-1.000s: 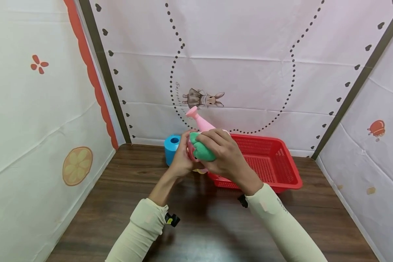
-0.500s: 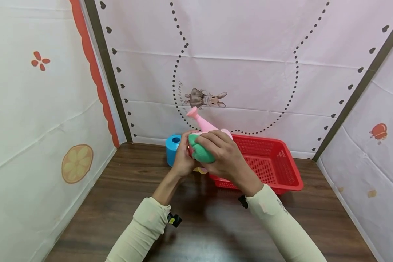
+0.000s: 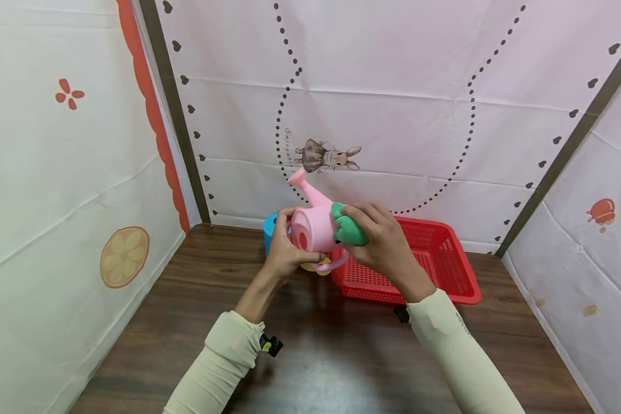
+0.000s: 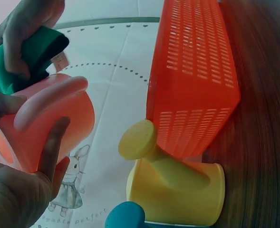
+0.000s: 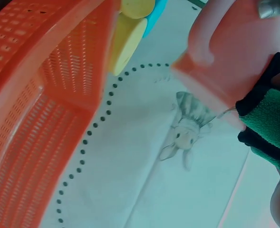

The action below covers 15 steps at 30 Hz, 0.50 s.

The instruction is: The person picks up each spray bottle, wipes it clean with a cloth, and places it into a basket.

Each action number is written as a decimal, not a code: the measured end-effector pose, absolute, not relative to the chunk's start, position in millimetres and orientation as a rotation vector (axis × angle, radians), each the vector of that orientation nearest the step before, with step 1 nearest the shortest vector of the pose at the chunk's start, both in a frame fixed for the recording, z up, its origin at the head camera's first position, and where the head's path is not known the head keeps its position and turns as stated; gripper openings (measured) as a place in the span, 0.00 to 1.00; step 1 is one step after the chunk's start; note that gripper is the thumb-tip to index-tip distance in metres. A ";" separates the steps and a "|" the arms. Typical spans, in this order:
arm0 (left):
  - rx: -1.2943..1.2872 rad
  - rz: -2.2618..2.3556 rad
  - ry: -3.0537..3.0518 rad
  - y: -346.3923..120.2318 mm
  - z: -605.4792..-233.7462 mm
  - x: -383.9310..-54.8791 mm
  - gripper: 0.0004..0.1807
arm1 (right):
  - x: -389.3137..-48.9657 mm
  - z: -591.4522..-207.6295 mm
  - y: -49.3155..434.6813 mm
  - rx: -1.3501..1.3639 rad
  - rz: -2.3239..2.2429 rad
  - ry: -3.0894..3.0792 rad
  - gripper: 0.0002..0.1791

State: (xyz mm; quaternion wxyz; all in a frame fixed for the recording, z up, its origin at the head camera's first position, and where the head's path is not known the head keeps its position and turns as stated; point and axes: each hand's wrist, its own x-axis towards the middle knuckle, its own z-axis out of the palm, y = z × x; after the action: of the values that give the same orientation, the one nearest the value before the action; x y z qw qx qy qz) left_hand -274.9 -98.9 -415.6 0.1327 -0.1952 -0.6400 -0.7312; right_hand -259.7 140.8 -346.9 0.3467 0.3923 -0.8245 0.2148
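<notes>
My left hand (image 3: 283, 246) grips a pink watering can (image 3: 313, 229) above the table, thumb near its handle and fingers round its body. The can is tilted, its spout pointing up toward the back wall. Bunched in my right hand (image 3: 388, 247) is a fuzzy green cloth (image 3: 349, 230) with black edges, pressed close to the can's right end. In the left wrist view, the can's handle (image 4: 52, 100) faces the camera and the cloth (image 4: 33, 59) overlaps the can's far side. The right wrist view shows the cloth (image 5: 268, 118) right at the pink body.
A red perforated basket (image 3: 457, 270) stands behind and right of my hands. A yellow watering can (image 4: 182, 192) stands beside it, with a blue thing (image 4: 125, 216) next to that. Printed cloth walls (image 3: 383, 57) enclose the brown wooden table (image 3: 310, 356) at the back and sides.
The cloth and my right hand have moved right, from over the pink can's near end to its right end. The can has turned, so its body and handle now show.
</notes>
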 end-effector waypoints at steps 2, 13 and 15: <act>-0.582 -2.120 -1.867 -99.3 -415.8 -275.0 0.58 | -260.2 -348.7 144.0 0.996 0.584 -2.155 0.41; -0.813 -2.125 -1.947 -96.8 -415.0 -275.0 0.63 | -261.7 -351.9 149.6 0.976 0.608 -2.155 0.39; -0.863 -2.136 -1.968 -96.4 -415.1 -274.8 0.66 | -260.7 -353.0 148.8 0.983 0.614 -2.147 0.39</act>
State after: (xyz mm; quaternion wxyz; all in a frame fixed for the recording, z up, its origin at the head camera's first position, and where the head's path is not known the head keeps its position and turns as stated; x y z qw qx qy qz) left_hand -274.8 -96.4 -415.1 0.0558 -0.2843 -0.6485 -0.7039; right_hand -260.7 148.8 -353.0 0.3439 0.3783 -0.8263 0.2364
